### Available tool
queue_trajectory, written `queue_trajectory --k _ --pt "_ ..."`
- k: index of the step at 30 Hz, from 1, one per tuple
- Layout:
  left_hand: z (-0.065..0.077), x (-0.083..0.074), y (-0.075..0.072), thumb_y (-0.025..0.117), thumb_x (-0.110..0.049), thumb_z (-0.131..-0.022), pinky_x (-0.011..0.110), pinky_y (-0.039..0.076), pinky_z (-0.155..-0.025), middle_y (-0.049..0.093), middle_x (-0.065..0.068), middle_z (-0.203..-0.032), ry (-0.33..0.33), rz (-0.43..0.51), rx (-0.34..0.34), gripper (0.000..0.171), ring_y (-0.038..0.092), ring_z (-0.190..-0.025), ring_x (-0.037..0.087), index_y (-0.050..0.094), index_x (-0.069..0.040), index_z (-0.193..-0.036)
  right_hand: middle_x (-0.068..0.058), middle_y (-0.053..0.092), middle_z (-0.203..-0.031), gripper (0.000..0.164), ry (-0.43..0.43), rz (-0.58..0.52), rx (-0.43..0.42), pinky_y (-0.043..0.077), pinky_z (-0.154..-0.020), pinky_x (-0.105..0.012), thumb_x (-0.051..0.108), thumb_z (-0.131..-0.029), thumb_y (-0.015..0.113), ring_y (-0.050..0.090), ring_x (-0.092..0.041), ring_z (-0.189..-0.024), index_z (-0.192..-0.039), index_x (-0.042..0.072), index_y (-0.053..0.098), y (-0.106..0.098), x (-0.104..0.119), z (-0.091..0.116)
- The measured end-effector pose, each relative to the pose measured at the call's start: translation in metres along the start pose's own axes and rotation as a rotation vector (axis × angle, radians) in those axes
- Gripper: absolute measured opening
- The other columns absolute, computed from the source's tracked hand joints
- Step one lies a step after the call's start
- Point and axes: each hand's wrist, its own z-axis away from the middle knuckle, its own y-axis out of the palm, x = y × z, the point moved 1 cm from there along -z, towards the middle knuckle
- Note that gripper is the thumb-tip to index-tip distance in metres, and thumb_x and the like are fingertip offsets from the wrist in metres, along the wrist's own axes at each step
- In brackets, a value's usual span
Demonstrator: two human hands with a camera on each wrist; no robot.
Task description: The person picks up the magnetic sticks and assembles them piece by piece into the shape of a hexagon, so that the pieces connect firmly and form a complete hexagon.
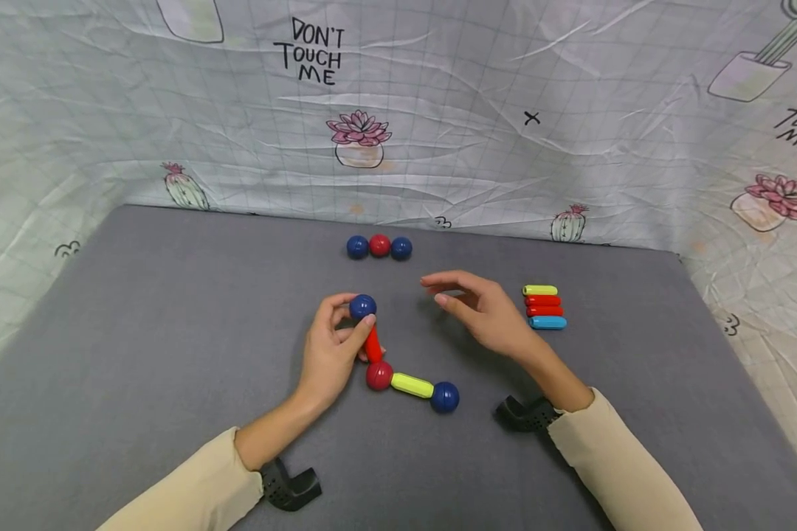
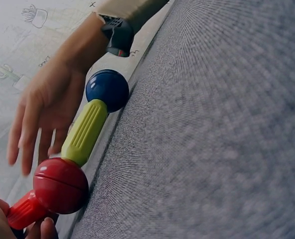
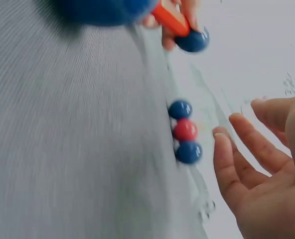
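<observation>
A red rod [image 1: 373, 345] and yellow rod [image 1: 412, 385] meet angled at a glossy red ball [image 1: 379, 376].

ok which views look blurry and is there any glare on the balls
Head: fairly sharp, glint on the held blue ball; left wrist: glint on the red ball, foreground gray tabletop soft; right wrist: blurriest, near blue ball smeared at top edge.

Just beyond the joined red ball [image 1: 378, 376], the thumb of the left hand [image 1: 327, 352] covers the red rod's [image 1: 373, 346] far end in the head view. The left wrist view leaves only a sliver of the held blue ball [image 1: 362, 305], at the joined red ball's lower left, where the left hand is cut off. Seen from the right wrist, 1 large blue ball [image 3: 105, 10] is blurred and cropped; the row of 3 balls [image 3: 186, 130] beyond the joined red ball looks soft.
</observation>
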Motion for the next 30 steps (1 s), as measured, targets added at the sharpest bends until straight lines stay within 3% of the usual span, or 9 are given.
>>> queue_trajectory --k 7,12,21,30 --pt "-0.001 0.0 0.0 0.062 -0.015 -0.094 0.027 0.049 -0.051 0.06 0.019 -0.096 0.008 0.009 0.01 0.039 0.066 -0.059 0.024 0.044 -0.004 -0.126 -0.014 0.061 -0.121 0.027 -0.001 0.015 -0.146 0.049 -0.083 -0.025 0.007 -0.096 0.057 0.059 -0.031 -0.108 -0.123 0.01 0.062 -0.037 -0.043 0.031" --pt "-0.001 0.001 0.0 0.061 -0.015 -0.095 0.027 0.049 -0.053 0.059 0.021 -0.098 0.011 0.001 0.016 0.039 0.067 -0.061 0.024 0.043 -0.003 -0.126 -0.01 0.063 -0.117 0.024 0.074 0.136 -0.223 0.049 -0.078 -0.022 0.014 -0.095 0.061 0.061 -0.023 -0.1 -0.119 0.012 0.065 -0.057 -0.049 0.055" --pt "0.0 0.001 0.0 0.061 -0.014 -0.095 0.029 0.052 -0.055 0.058 0.022 -0.1 0.035 0.033 0.015 0.041 0.068 -0.064 0.026 0.042 0.0 -0.129 -0.015 0.063 -0.11 0.021 0.05 0.289 -0.295 0.047 -0.069 -0.017 -0.004 -0.088 0.066 0.057 -0.015 -0.093 -0.109 -0.003 0.066 -0.078 -0.043 0.083" --pt "-0.001 0.002 -0.001 0.062 -0.013 -0.095 0.029 0.052 -0.055 0.058 0.022 -0.1 0.051 0.025 0.016 0.045 0.067 -0.063 0.026 0.042 0.002 -0.132 -0.004 0.061 -0.096 0.023 0.074 0.356 -0.325 0.043 -0.065 -0.015 0.0 -0.086 0.07 0.052 -0.01 -0.083 -0.108 0.007 0.068 -0.101 -0.089 0.107"
